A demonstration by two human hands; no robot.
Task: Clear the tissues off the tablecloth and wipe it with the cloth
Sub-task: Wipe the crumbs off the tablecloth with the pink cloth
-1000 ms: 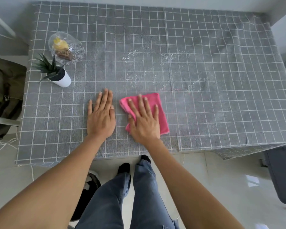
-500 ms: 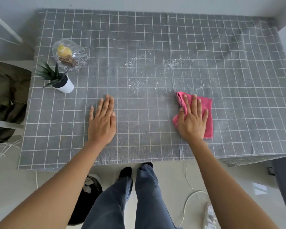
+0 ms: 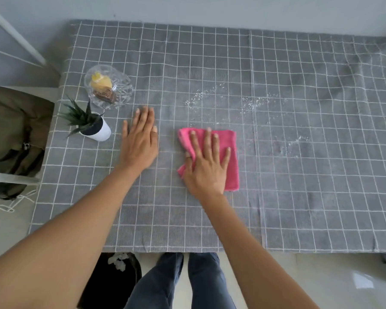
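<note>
A: Where is the cloth [image 3: 228, 152] lying?

B: Flat on the grey checked tablecloth [image 3: 299, 197], close to the middle of the surface and a little toward the near edge. It is pink and folded into a rough rectangle.

A: And the right hand [image 3: 206, 169]?

B: It presses down on the cloth with its fingers [image 3: 208, 143] straight and spread, pointing to 12 o'clock. The thumb lies along the cloth's bunched left edge, and whether it pinches a fold there I cannot tell.

A: The left hand [image 3: 140, 144]?

B: At 9 o'clock from the cloth, just beside it but apart. It lies palm down on the tablecloth, fingers straight and close together, holding nothing.

A: Anything to wipe?

B: White specks [image 3: 252, 104] are scattered at 12 to 2 o'clock from the cloth, in several loose patches.

A: What else sits on the surface?

B: A small plant [image 3: 85, 121] in a white pot at 9 o'clock from the left hand, and a clear glass dish [image 3: 118, 94] just beyond it at 11 o'clock, with something yellow and something brown inside.
</note>
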